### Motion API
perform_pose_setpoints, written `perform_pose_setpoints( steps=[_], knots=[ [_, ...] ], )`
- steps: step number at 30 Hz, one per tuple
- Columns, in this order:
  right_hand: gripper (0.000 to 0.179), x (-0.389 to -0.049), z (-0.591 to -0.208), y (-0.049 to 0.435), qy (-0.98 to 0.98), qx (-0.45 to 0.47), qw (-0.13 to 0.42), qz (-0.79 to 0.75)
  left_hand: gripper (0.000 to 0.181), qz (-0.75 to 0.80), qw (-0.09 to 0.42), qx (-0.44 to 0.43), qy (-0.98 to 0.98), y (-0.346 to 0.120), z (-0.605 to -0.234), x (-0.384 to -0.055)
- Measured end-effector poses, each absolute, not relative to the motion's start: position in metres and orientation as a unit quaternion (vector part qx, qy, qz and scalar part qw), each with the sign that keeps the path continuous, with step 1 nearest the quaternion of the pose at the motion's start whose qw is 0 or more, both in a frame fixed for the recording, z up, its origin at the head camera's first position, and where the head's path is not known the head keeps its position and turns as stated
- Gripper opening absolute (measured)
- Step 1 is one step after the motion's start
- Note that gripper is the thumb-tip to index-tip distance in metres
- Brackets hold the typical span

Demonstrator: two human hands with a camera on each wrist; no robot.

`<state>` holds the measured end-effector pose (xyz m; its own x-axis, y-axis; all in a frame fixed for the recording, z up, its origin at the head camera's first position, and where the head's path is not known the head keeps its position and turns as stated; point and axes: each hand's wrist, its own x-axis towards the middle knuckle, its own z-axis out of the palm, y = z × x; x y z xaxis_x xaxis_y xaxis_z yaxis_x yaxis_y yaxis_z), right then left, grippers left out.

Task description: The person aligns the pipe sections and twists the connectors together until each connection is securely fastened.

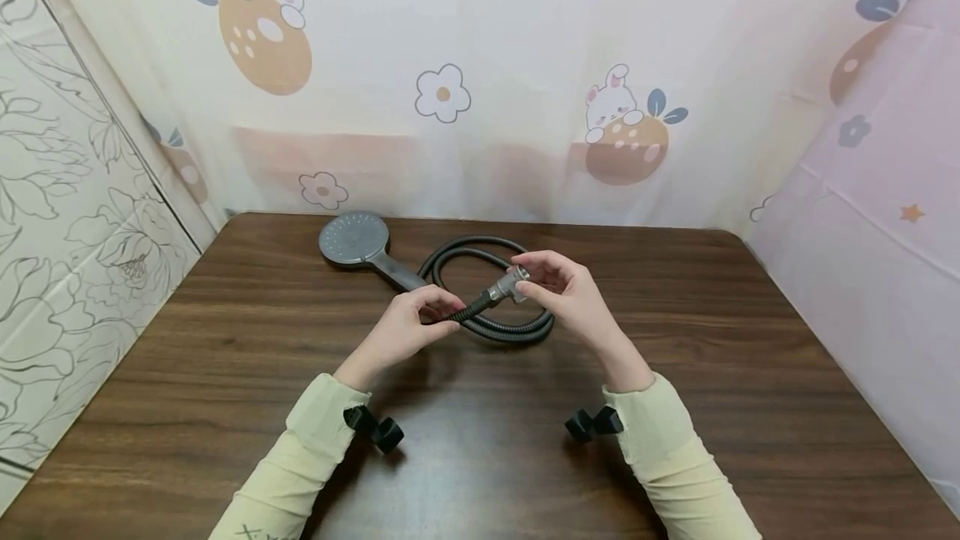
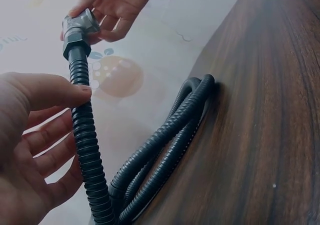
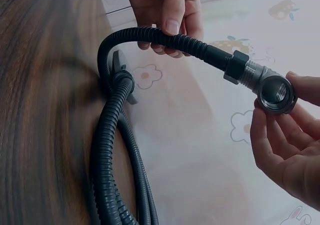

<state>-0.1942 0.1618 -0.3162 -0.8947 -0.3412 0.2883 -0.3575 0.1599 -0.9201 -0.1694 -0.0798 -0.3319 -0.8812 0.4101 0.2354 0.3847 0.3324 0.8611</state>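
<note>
A dark ribbed shower hose (image 1: 517, 335) lies coiled on the table, its free end lifted between both hands. Near that end my left hand (image 1: 412, 322) pinches the hose between thumb and fingers. My right hand (image 1: 573, 290) holds a silvery metal elbow fitting (image 3: 271, 89) between thumb and fingertips. In the right wrist view the fitting's round threaded opening shows, and a black hex nut (image 3: 236, 67) on the hose end meets its thread; part of that thread is exposed. A grey shower head (image 1: 354, 238) lies behind the left hand, its handle running toward the coil.
The brown wooden table (image 1: 750, 407) ends at a printed curtain (image 1: 510, 65) behind and a pinkish curtain (image 1: 862, 215) on the right. A floral panel (image 1: 67, 215) stands on the left. Black wrist devices (image 1: 375, 430) sit at both cuffs.
</note>
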Motion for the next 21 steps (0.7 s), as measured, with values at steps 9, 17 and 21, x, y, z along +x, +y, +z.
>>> perform_pose_setpoints(
  steps=[9, 17, 21],
  knots=[
    [0.03, -0.194, -0.322, 0.166, -0.784, 0.221, -0.004, 0.579, 0.018, 0.526, 0.011, 0.242, 0.815, -0.085, -0.331, -0.171],
    [0.03, -0.193, -0.325, 0.166, -0.796, 0.208, -0.02, 0.568, 0.018, 0.519, 0.014, 0.228, 0.824, -0.086, -0.333, -0.17],
    [0.03, -0.195, -0.324, 0.167, -0.799, 0.206, -0.022, 0.565, 0.018, 0.519, 0.012, 0.224, 0.825, -0.087, -0.344, -0.179]
  ],
)
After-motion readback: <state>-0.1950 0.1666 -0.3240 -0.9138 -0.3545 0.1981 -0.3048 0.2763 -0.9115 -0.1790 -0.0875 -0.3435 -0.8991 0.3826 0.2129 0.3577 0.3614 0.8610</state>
